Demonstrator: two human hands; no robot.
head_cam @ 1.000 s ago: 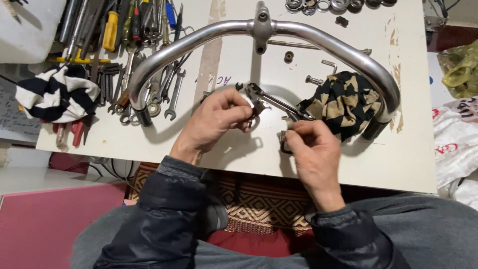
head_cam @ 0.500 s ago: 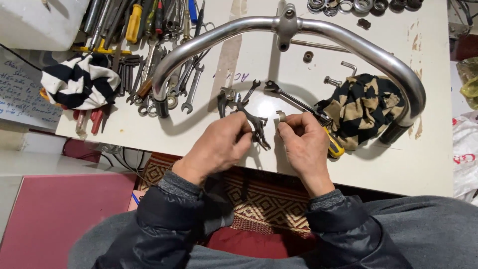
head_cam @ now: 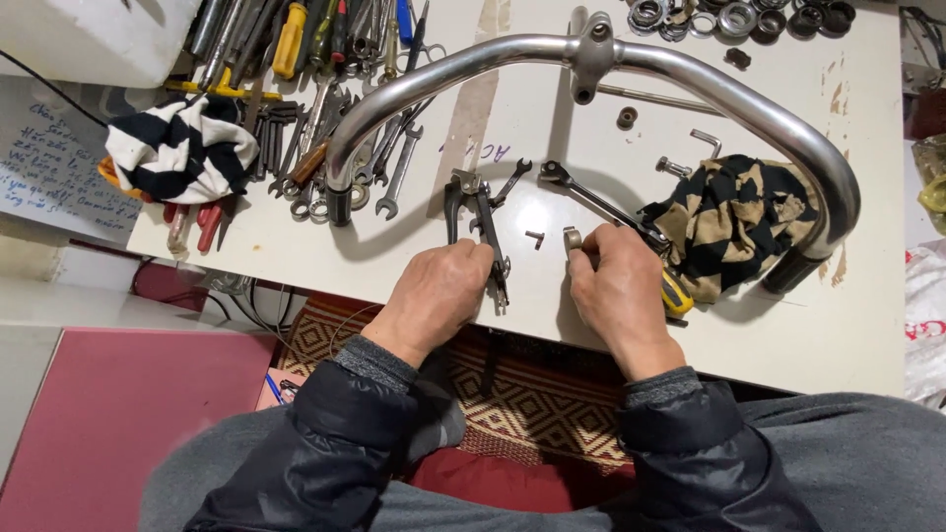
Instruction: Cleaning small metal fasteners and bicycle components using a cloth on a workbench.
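Observation:
My left hand (head_cam: 441, 291) lies at the near edge of the white table (head_cam: 808, 335), fingers closed on the handles of dark pliers (head_cam: 480, 219) whose jaws point away from me. Thumb and fingers of my right hand (head_cam: 621, 286) pinch a small grey metal sleeve (head_cam: 573, 238) just above the tabletop. Between the two hands a tiny dark bolt (head_cam: 534, 236) lies on the table. A long spanner (head_cam: 591, 197) runs diagonally beyond my right hand. A yellow-handled screwdriver (head_cam: 676, 293) pokes out from under that hand.
A bent chrome tube (head_cam: 443, 69) arches over the work area. A tan and black cloth (head_cam: 734, 222) lies at the right, a black and white cloth (head_cam: 182, 148) at the left. Many spanners and screwdrivers (head_cam: 325, 59) crowd the far left; metal rings (head_cam: 739, 15) sit far right.
Both hands have drawn back to the near table edge and apart. The pliers now lie flat under my left hand, and the small bolt sits free between the hands.

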